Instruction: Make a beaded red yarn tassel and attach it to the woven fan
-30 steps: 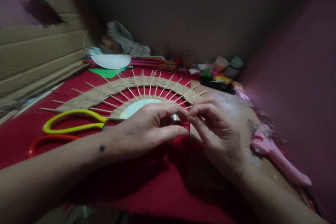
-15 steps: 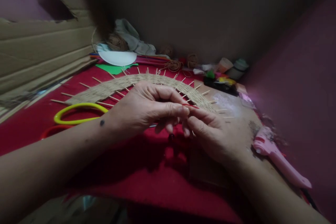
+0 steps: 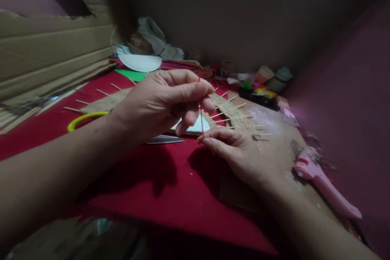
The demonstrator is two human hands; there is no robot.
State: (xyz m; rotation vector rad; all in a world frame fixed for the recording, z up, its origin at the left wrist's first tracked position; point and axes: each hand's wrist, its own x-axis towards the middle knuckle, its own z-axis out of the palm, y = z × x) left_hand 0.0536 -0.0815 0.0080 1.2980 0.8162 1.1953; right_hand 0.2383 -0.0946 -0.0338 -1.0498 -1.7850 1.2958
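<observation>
Pinches a red thread (image 3: 201, 121) between the thumb and forefinger of the left hand (image 3: 170, 99), raised above the red top of the desk (image 3: 189, 187), with the other fingers of that hand curled loosely below. Grips the same thread further down between the closed thumb and fingertips of the right hand (image 3: 228, 146), held lower and nearer to the desk. Stretches the thread nearly upright across the gap between both hands, each clamped on it. Shows a short bit of red above the left fingertips too. Has a woven band (image 3: 234, 111) lying in an arch on the desk beyond the hands, partly hidden by the left one, with thin sticks (image 3: 222, 121) poking out past its edges. Shows a pale half-round piece (image 3: 199, 124) inside the arch, partly covered by the left fingers. Has scissors (image 3: 166, 140) lying partly hidden by the left arm, with a yellow handle to the left and a silver blade pointing right, near the pale piece. Has a brown board (image 3: 283, 130) beneath the right end of the arch, with a pink glue gun (image 3: 324, 185) lying along the right side. Shows a white half-disc (image 3: 141, 63) and a green sheet (image 3: 129, 74) at the back left, near a ball of twine (image 3: 139, 44) and a grey cloth (image 3: 170, 52). Has a cup (image 3: 263, 74) at the back right, just beside a jar (image 3: 280, 80)
</observation>
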